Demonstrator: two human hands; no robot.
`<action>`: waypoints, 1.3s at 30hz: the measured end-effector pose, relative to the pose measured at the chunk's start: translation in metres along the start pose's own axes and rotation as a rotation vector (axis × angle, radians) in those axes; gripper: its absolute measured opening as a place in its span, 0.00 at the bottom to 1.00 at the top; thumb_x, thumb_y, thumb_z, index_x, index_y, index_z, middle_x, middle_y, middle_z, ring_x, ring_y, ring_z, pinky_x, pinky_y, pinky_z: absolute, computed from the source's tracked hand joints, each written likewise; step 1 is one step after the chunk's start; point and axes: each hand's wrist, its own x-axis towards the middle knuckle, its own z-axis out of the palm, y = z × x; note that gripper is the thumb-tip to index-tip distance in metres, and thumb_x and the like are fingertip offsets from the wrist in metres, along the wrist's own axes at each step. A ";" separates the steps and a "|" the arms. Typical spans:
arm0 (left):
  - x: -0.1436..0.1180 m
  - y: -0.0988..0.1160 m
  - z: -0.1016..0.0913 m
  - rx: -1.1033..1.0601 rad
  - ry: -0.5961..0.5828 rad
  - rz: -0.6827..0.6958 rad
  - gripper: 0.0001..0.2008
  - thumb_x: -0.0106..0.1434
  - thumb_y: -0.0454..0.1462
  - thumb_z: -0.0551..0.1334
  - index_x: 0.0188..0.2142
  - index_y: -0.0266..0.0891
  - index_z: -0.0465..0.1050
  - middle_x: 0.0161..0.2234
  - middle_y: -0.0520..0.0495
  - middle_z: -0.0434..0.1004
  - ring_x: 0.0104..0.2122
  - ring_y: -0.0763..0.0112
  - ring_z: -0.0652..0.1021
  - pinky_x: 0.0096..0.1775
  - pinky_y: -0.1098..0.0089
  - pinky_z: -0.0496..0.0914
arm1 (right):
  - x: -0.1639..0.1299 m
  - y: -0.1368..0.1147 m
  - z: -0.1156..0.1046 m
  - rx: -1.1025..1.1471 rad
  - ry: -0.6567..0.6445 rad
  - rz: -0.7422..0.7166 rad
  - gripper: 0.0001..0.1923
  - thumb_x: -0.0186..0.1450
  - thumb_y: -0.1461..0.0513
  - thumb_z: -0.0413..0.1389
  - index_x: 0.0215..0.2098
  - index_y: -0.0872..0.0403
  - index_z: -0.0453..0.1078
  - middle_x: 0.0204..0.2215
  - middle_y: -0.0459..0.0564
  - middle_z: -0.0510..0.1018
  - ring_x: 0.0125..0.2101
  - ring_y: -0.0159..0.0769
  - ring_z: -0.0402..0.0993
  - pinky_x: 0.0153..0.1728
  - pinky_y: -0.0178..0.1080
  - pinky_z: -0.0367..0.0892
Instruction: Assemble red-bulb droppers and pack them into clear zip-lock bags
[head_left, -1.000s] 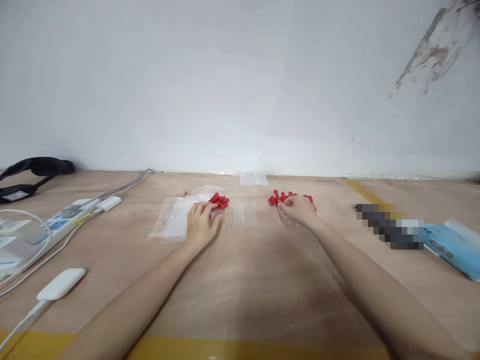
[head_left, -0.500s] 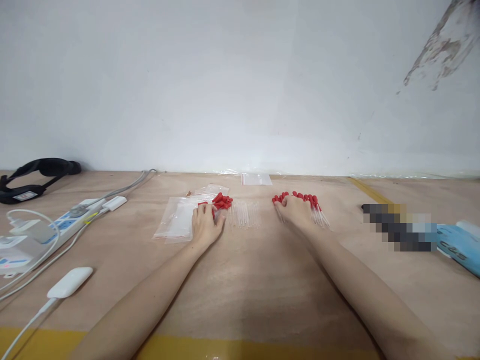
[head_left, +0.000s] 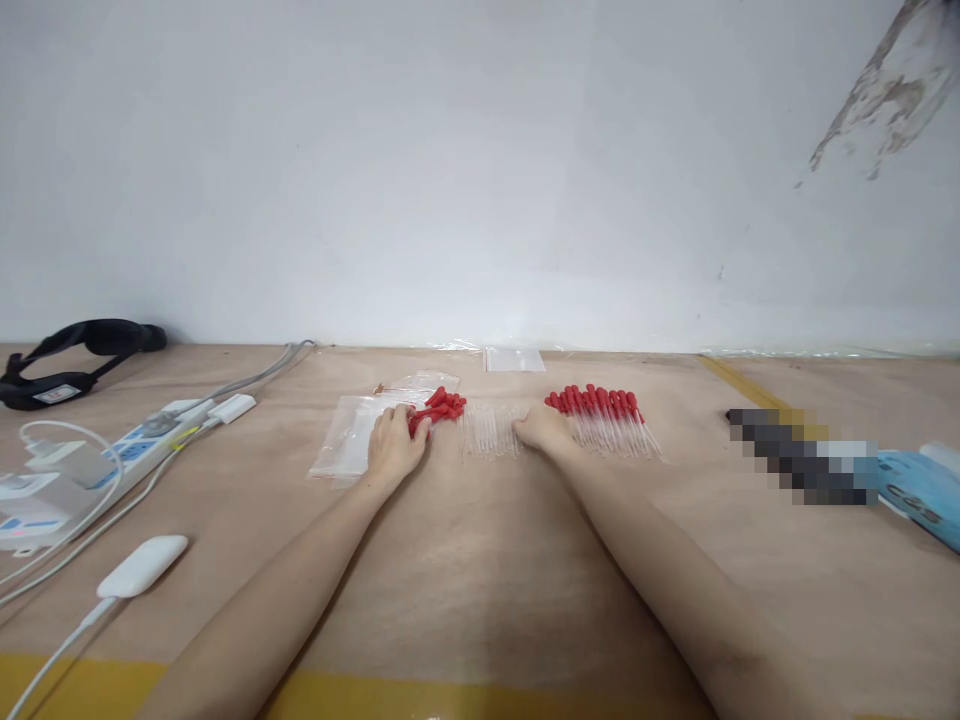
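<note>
1. Pinching a small bunch of red rubber dropper bulbs [head_left: 437, 406], your left hand [head_left: 391, 448] lay over clear plastic zip bags [head_left: 346, 445].
2. Your right hand [head_left: 541, 430] rested loosely curled, empty, between clear glass tubes [head_left: 487, 432] and a row of red-capped glass droppers [head_left: 609, 420] on the wooden worktop [head_left: 480, 560].

Hidden, cropped and blurred parts of the surface scene

A pixelated block [head_left: 799, 455] masks whatever lies at the right, and the blue packet [head_left: 921, 492] beside it runs off the right edge. The left hand [head_left: 392, 447] covers part of the clear bags [head_left: 346, 443]; its fingertips among the red caps [head_left: 439, 405] are too small to read. The clear tubes [head_left: 487, 432] blur together, uncountable.
</note>
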 end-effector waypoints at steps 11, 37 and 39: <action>0.001 0.003 -0.007 0.283 -0.022 0.118 0.10 0.61 0.39 0.52 0.36 0.38 0.69 0.35 0.41 0.74 0.38 0.54 0.72 0.38 0.61 0.62 | -0.013 0.000 -0.009 0.028 0.033 -0.054 0.13 0.58 0.60 0.47 0.28 0.56 0.71 0.31 0.58 0.76 0.36 0.47 0.72 0.37 0.44 0.59; -0.065 0.065 -0.003 -0.565 -0.384 0.428 0.08 0.62 0.37 0.54 0.34 0.38 0.72 0.34 0.47 0.70 0.34 0.69 0.72 0.37 0.69 0.67 | -0.100 0.065 0.006 0.254 0.279 -0.856 0.11 0.64 0.61 0.46 0.38 0.53 0.69 0.29 0.48 0.75 0.29 0.31 0.68 0.37 0.38 0.57; -0.066 0.065 -0.003 -0.619 -0.403 0.362 0.09 0.62 0.38 0.54 0.36 0.38 0.70 0.32 0.49 0.72 0.31 0.71 0.72 0.35 0.70 0.67 | -0.101 0.064 0.008 0.259 0.285 -0.851 0.11 0.64 0.60 0.46 0.37 0.54 0.69 0.29 0.48 0.75 0.28 0.31 0.67 0.37 0.38 0.56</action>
